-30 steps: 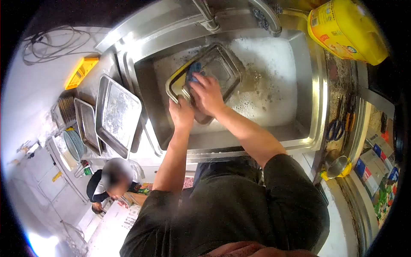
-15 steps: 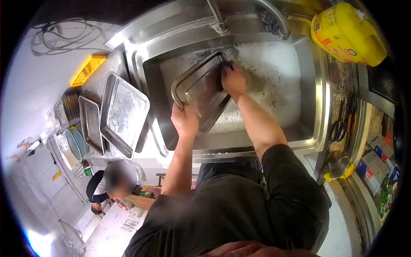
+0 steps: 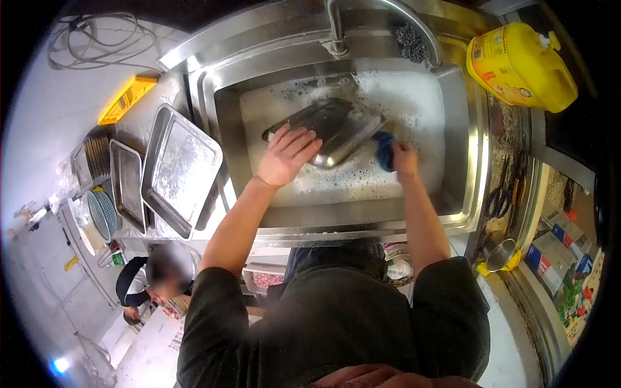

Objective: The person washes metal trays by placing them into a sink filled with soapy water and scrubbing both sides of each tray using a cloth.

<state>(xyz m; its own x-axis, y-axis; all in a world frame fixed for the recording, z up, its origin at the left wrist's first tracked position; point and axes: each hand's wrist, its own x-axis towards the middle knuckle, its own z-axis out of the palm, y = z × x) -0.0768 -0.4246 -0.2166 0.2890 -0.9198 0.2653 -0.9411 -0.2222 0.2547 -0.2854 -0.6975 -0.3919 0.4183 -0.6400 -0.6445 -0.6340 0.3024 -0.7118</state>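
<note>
A metal tray (image 3: 326,123) lies tilted in the soapy water of the steel sink (image 3: 349,215), its underside facing up. My left hand (image 3: 288,155) rests on the tray's left end, fingers stretched out over the metal. To the right of the tray, my right hand (image 3: 405,159) grips a dark blue scrubbing cloth (image 3: 385,151) above the water. The cloth is close to the tray's right end; whether they touch is hard to tell.
Left of the sink stand a large tray (image 3: 184,161) and a smaller tray (image 3: 127,181). A yellow jug (image 3: 517,64) sits at the back right, near the faucet (image 3: 337,32). Scissors (image 3: 498,202) lie on the right. A co-worker (image 3: 155,278) is at the lower left.
The tray has been turned over, underside up, and lies lower in the sink. My left hand has moved onto its surface. My right hand has moved right and down, off the tray, with the cloth.
</note>
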